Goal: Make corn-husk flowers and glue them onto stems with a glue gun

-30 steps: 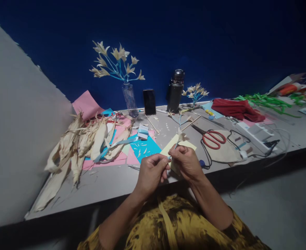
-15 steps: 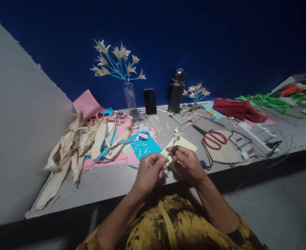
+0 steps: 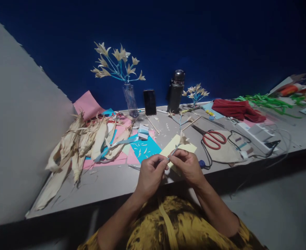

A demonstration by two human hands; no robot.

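Note:
Between my two hands is a small husk flower (image 3: 184,138) with pale petals and a thin light-blue stem, tilted up to the right. My left hand (image 3: 151,173) pinches the lower end of the stem between thumb and index finger. My right hand (image 3: 188,166) grips the stem just above, its fingertips close to the left ones. Under the hands lies a yellow paper sheet (image 3: 167,150). Just beyond it is a branched stem with husk flowers (image 3: 180,119). A roll of light-blue tape (image 3: 143,132) sits on blue paper (image 3: 149,147) to the left.
Dried corn husks (image 3: 74,146) cover the table's left side. Red-handled scissors (image 3: 214,139) and a white power strip (image 3: 254,137) lie to the right. Along the wall stand a glass vase (image 3: 130,100) of husk flowers, a phone (image 3: 149,102) and a dark flask (image 3: 175,92).
My right hand has shifted down the stem towards my left fingertips. The flower head has tipped further to the right and sits slightly lower.

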